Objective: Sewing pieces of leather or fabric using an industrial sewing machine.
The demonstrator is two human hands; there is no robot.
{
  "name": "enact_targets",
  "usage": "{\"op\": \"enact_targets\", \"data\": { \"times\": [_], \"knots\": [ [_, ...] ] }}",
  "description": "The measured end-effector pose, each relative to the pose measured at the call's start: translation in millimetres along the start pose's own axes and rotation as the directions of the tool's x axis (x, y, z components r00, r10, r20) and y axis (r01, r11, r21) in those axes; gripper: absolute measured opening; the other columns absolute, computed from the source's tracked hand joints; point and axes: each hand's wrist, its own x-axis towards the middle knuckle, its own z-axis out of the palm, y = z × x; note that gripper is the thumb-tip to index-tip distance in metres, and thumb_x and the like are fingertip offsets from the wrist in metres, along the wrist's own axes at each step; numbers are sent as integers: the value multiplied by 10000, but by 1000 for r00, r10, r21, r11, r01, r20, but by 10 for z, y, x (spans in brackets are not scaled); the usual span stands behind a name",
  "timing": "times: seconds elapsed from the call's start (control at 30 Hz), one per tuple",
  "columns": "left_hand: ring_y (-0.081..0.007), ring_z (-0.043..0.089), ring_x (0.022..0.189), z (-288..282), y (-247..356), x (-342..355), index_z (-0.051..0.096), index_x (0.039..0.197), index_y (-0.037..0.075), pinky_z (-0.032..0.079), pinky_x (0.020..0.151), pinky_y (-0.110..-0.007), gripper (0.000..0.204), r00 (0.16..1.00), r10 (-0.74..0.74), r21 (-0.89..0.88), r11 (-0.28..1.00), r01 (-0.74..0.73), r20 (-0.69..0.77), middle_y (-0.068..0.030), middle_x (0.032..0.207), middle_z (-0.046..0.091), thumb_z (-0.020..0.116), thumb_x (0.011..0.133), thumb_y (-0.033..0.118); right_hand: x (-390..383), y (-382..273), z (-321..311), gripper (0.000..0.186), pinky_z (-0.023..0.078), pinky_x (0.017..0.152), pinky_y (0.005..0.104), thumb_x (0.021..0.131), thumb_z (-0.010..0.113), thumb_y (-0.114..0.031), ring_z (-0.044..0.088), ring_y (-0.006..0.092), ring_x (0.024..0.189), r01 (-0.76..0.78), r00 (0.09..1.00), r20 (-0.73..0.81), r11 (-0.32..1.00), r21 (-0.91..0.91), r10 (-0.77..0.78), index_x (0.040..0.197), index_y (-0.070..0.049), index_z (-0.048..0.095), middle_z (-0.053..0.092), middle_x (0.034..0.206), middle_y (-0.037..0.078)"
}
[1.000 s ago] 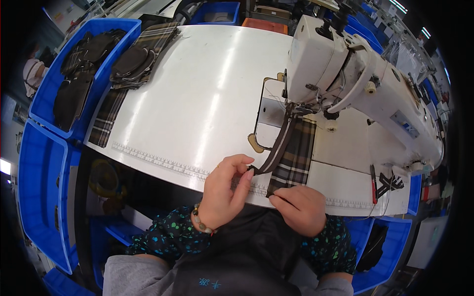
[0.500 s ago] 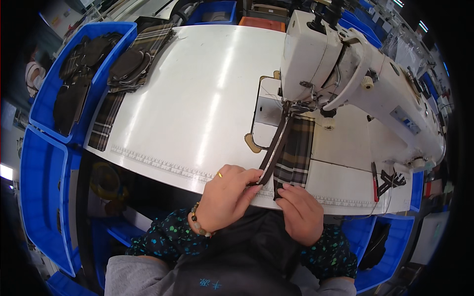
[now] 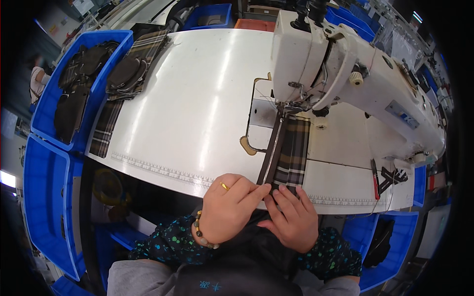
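A dark brown zipper tape (image 3: 273, 150) with silvery teeth runs straight from under the presser foot of the white sewing machine (image 3: 365, 79) toward me. Along its right side lies a plaid fabric strip (image 3: 294, 160) in black, brown and white. My left hand (image 3: 228, 207), with a ring and a bead bracelet, pinches the near end of the zipper at the table edge. My right hand (image 3: 294, 217) rests with spread fingers on the near end of the plaid strip, its thumb held apart below. The fabric's lowest edge is hidden under my fingers.
Blue bins (image 3: 94, 118) stand left of the white table (image 3: 192, 98), the far one filled with dark cut pieces. Stacked plaid pieces (image 3: 128, 74) lie on the table's left end. A red-handled tool (image 3: 376, 180) and dark strips (image 3: 393, 178) lie at right.
The zipper, curved and lifted before, now lies straighter along the plaid strip. My right hand has moved left and its fingers have spread out, close beside my left hand.
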Motion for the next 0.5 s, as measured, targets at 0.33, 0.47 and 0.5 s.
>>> {"op": "enact_targets", "data": {
  "times": [0.33,0.47,0.5],
  "knots": [
    [-205,598,764,162,72,2,753,1037,105,462,683,-332,314,984,-65,-51,996,74,166,6,828,620,759,724,78,-145,-54,107,500,432,1085,540,832,793,-347,618,308,1256,-35,998,-54,997,-75,31,1192,-9,714,651,1263,127],
    [-231,621,825,112,49,-6,736,1088,78,505,779,-347,329,975,-61,-168,981,98,214,-29,922,660,771,762,53,-184,-39,121,378,463,1083,495,869,756,-269,624,275,1252,-42,995,-93,996,-73,35,1160,-30,728,662,1276,120],
    [-231,621,825,84,48,-11,736,1088,78,505,779,-347,329,978,-64,-173,980,99,199,-29,922,660,771,762,53,-190,-43,127,341,469,1080,485,871,754,-242,634,274,1238,-73,990,-122,996,-49,67,1138,-32,731,673,1256,114]
  ]
}}
